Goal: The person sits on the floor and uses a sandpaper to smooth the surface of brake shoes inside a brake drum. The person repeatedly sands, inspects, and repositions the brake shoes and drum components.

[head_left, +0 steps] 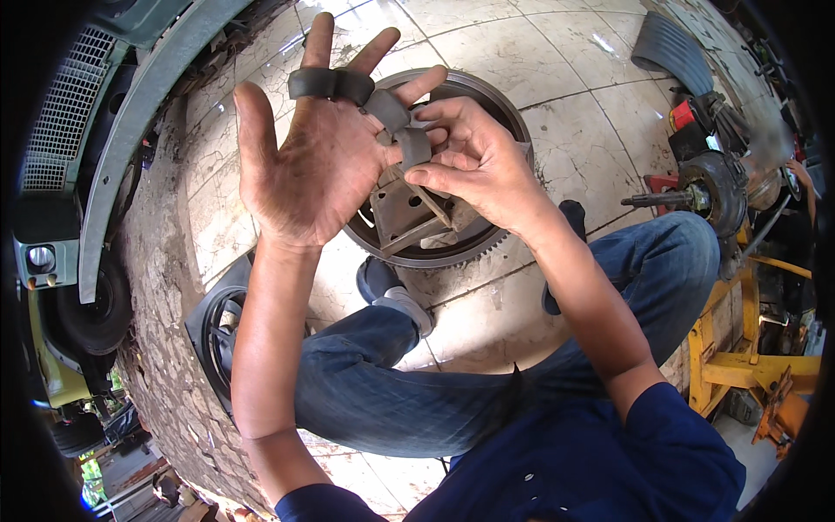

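Observation:
Palm up and fingers spread, my left hand (pixel 322 178) wears several thick dark rubber rings, one on each finger except the thumb. One black rubber ring (pixel 311 83) sits on the index finger, touching the ring on the middle finger. My right hand (pixel 491 170) is closed, its thumb and fingers pinching the greyish rubber ring (pixel 416 148) around the left little finger. Below both hands, a round toothed flywheel (pixel 491 94) lies on the tiles, partly hidden by them. An angular metal piece with holes (pixel 398 213) shows inside its rim.
My jeans-clad legs (pixel 400 404) straddle the tiled floor. A round black fan-like part (pixel 228 317) stands by my left forearm. Vehicles with a grey bumper (pixel 109 165) line the left. A yellow metal stand (pixel 735 370), a hub with shaft (pixel 722 193) and a dark curved panel (pixel 674 54) are at right.

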Tool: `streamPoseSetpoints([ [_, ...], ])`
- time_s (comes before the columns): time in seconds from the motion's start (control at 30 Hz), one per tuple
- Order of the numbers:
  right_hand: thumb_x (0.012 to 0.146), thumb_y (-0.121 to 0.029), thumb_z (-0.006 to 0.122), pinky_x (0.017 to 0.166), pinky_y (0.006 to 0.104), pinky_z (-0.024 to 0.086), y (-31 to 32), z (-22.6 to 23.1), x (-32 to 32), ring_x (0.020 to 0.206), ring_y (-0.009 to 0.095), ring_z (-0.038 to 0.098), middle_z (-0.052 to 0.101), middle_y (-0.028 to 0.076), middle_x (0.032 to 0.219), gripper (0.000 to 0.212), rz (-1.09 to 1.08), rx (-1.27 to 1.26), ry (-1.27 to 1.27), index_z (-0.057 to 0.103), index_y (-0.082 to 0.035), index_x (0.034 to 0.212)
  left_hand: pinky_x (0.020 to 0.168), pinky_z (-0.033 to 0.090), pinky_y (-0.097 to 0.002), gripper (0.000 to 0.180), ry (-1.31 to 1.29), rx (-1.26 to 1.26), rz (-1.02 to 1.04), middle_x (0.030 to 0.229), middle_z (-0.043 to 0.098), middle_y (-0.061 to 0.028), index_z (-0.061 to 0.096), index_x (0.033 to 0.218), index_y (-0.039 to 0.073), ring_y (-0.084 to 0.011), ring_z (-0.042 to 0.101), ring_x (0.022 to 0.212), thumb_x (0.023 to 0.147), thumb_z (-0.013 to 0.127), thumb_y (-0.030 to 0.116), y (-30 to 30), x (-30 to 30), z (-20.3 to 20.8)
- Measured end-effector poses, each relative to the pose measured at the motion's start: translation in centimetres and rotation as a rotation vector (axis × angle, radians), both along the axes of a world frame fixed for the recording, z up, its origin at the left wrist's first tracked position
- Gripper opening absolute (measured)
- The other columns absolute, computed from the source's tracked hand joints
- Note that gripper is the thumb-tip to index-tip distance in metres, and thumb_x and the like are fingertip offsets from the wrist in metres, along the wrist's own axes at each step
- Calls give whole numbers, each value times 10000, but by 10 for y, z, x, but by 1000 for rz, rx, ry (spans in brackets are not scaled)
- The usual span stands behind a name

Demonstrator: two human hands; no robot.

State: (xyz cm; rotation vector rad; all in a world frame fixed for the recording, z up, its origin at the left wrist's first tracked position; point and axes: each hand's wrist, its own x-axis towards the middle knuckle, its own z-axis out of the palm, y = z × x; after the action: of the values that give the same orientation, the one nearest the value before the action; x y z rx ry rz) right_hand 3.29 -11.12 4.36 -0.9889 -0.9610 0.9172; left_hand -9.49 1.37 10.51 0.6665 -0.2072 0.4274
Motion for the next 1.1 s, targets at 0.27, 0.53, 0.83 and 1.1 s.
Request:
streamPoseSetpoints([
  [0.27,834,87,700,877,280,567,1,-5,-8,996,152,666,667,102,1045,373,-31,46,-56,545,22,1167,939,476,-683,874,60,147,61,1570,182,-217,196,1551,248,-523,241,1397,870,477,718,1,0,-6],
  [0.53,774,-158,827,846,333,558,2,-9,10,976,194,671,685,109,1093,493,-70,-69,-329,604,-28,1194,813,613,-465,832,342,580,275,1392,418,-206,149,1557,181,-349,613,1108,936,339,701,-5,5,0],
  [0.83,835,-409,731,1000,441,464,-20,-12,105,1151,358,593,625,185,1223,681,-67,-521,-1279,507,-72,1382,723,575,-363,410,267,1632,633,1047,666,-91,758,1043,109,-259,663,910,882,654,471,-11,6,-16],
  [1.1,896,-194,677,870,324,494,-13,-21,109,1006,173,633,681,170,1098,514,24,-577,-657,531,14,1342,1087,394,-553,453,247,2450,507,1256,596,-20,699,1184,318,-295,443,1354,824,635,584,-16,14,-43],
])
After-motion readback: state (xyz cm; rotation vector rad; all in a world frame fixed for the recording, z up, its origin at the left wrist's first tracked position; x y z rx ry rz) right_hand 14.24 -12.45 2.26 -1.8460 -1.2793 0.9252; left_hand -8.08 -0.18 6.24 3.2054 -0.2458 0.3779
